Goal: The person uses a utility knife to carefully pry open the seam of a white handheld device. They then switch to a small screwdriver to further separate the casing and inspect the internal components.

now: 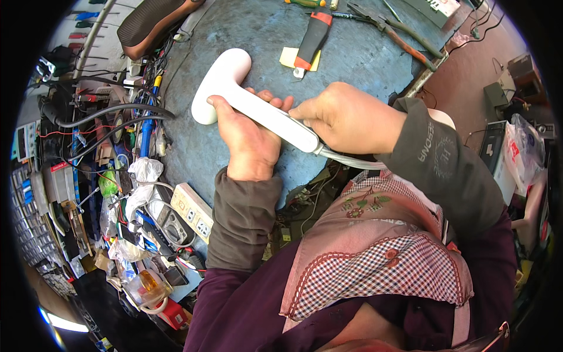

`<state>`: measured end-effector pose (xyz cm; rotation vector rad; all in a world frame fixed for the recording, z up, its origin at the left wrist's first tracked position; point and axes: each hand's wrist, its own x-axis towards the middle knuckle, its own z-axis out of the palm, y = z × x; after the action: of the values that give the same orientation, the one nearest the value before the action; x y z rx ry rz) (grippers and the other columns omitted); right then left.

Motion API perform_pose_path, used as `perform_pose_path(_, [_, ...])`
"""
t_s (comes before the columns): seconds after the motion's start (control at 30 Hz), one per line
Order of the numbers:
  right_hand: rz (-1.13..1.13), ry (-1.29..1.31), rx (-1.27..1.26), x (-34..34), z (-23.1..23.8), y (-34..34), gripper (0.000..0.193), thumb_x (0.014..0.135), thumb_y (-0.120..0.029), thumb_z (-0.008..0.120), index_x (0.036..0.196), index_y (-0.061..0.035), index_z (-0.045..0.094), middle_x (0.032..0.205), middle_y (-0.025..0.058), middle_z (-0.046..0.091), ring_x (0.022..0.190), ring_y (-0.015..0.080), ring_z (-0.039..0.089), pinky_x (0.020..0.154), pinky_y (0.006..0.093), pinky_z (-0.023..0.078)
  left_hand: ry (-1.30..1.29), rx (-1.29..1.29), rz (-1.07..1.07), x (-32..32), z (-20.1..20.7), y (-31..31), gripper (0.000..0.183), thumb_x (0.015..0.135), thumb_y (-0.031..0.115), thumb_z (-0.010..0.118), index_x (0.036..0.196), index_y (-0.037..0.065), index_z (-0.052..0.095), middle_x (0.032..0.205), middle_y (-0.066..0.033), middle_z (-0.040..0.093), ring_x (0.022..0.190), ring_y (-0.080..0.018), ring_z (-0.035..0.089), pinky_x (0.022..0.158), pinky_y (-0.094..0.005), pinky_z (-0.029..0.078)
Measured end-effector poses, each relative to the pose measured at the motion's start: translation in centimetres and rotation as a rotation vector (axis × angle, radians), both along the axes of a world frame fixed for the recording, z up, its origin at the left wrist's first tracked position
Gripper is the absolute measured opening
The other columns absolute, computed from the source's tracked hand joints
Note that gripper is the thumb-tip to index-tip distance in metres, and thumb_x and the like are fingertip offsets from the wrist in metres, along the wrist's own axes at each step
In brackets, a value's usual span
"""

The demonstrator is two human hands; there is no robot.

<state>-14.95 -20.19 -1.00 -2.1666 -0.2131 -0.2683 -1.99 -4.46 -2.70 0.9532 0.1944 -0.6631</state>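
Observation:
A white T-shaped handheld device [220, 79] lies slantwise over the bench, its rounded head up to the left and its handle running down to the right. My left hand [249, 138] cradles the handle from beneath, palm up, with the thumb against the head. Close to the handle's lower end, my right hand [352, 117] is closed in a pinch along its upper edge, where a dark seam line shows. Whatever those fingertips hold is hidden. A thick pale cord [352, 159] leaves the handle's end and passes under my right wrist.
Beyond the device, a red-and-black-handled tool [315, 38] rests on yellow paper [288, 57]. Long-handled pliers [404, 35] lie at the far right. A brown-and-black object [155, 26] sits far left. Cables, bags and a power strip [190, 211] crowd the left side.

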Motion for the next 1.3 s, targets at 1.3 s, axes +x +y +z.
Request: perform_pose_path(1.3, [-0.253, -0.109, 0.015, -6.8, 1.9, 2.3, 0.030, 0.095, 0.002, 0.066, 0.124, 0.0011, 0.074, 0.090, 0.0187, 0.071, 0.075, 0.0319, 0.071, 0.068, 0.0378, 0.055, -0.040, -0.125, -0.023, -0.1, -0.6, 0.6, 0.078, 0.108, 0.075, 0.026, 0.112, 0.004, 0.057, 0.101, -0.0128, 0.057, 0.090, -0.0320, 0.057, 0.105, -0.0630, 0.050])
